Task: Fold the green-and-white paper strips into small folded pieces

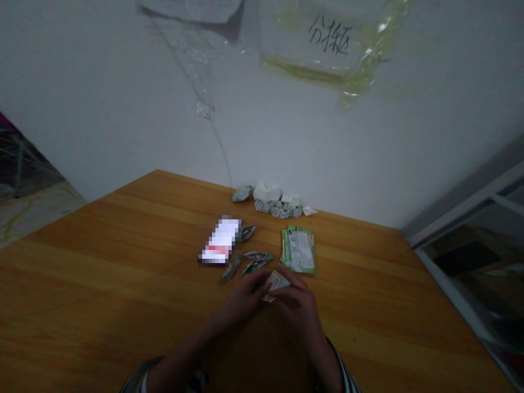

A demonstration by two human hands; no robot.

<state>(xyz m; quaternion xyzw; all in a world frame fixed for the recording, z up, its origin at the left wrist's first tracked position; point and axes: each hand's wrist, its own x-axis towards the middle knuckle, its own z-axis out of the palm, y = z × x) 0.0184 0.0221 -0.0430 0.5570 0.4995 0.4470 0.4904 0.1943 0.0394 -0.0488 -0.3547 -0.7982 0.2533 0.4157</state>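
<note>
My left hand (241, 300) and my right hand (297, 305) meet over the wooden table (102, 284), fingers pinched on a small folded piece of printed paper (276, 284) held between them. Just beyond the hands lie several thin folded paper shapes (249, 262). A stack of green printed sheets (298, 250) lies to the right of those. A phone with a lit screen (221, 240) lies to their left.
A heap of folded and crumpled paper pieces (272, 201) sits at the table's far edge against the white wall. Plastic bags (327, 43) hang on the wall above. A metal frame (470, 202) stands at the right, fabric at the left.
</note>
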